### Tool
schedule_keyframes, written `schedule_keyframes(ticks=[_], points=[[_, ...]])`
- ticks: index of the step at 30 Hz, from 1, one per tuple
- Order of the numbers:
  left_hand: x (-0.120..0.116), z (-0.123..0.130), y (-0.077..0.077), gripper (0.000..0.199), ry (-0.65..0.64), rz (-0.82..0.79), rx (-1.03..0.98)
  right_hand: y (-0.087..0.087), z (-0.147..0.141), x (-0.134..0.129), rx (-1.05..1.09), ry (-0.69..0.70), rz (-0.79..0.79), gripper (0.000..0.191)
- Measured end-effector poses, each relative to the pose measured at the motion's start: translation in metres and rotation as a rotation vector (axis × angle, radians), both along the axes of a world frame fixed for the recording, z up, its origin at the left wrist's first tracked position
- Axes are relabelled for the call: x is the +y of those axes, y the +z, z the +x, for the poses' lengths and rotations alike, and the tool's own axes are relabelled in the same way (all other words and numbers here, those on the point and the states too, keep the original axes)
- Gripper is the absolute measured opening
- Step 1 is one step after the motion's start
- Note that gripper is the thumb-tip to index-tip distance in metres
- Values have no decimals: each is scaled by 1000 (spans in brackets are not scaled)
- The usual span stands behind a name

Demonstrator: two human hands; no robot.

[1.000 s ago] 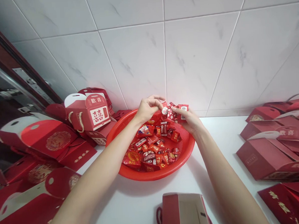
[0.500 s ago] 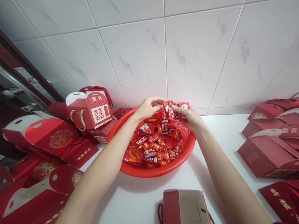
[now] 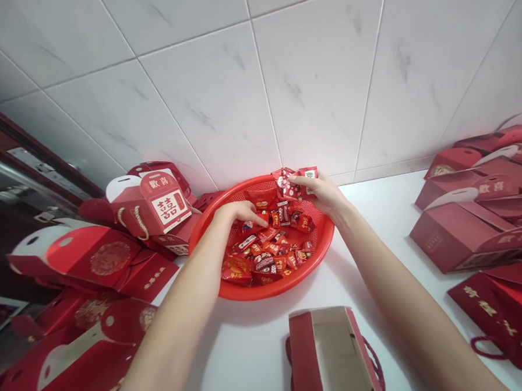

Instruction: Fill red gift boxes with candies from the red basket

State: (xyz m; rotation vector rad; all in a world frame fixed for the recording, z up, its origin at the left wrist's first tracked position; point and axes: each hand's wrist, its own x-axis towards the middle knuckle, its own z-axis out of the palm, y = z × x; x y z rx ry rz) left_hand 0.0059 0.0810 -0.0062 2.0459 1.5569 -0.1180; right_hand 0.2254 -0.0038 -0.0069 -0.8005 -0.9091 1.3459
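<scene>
Pinched between the thumb and fingers of my right hand (image 3: 320,191) are several small red wrapped candies (image 3: 290,185), one with white dots, above the far right rim of the red plastic basket (image 3: 272,289). My left hand (image 3: 239,211) reaches down into the basket's left side, fingers extended over a red-and-blue candy packet (image 3: 247,227); its thumb is partly hidden. Loose red candy packets (image 3: 264,259) of different sizes lie in the basket. Nearer to me stands an open red box (image 3: 334,349) with a pale inside and dark red cord handles.
Red gift boxes (image 3: 111,256) are piled on the left, with a lighter box (image 3: 160,203) with rope handles behind them. More boxes (image 3: 476,225) line the right side of the white table (image 3: 246,342). A tiled wall (image 3: 212,93) rises behind the basket.
My left hand has left the candies at my right hand and moved down into the basket. My right hand keeps hold of the candies. The view has shifted slightly.
</scene>
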Motion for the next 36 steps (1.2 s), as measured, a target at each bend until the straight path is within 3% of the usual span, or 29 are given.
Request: schedule_keyframes(ticks=[4, 7, 10, 12, 15, 18, 23, 27, 30, 33, 36], points=[[-10, 13, 1, 48, 19, -186, 130, 2, -1, -1, 39, -2, -10, 26], [-17, 21, 8, 45, -128, -280, 30, 3, -1, -1, 58, -3, -13, 29], [-19, 23, 17, 37, -228, -218, -116, 1, 0, 1, 57, 2, -11, 28], [-17, 20, 20, 35, -152, -82, -228, 0, 1, 3, 59, -5, -10, 28], [-12, 10, 22, 37, 67, 60, -340, -1, 1, 5, 51, -4, -11, 28], [-7, -1, 22, 37, 220, 208, -173, -1, 1, 4, 29, -2, -16, 25], [-2, -2, 15, 26, 284, 378, 160, 2, 0, 1, 21, 0, -11, 22], [2, 9, -5, 33, 276, 276, 173, 3, -1, 0, 15, 0, -9, 22], [0, 12, -11, 31, 234, 118, 133, 2, -1, 0, 13, -1, -17, 23], [-9, 12, 0, 20, 182, 1, 24, 1, -1, 1, 4, 10, -13, 25], [-18, 13, 18, 21, 87, -89, -293, 0, -1, 2, -1, 8, -14, 29]])
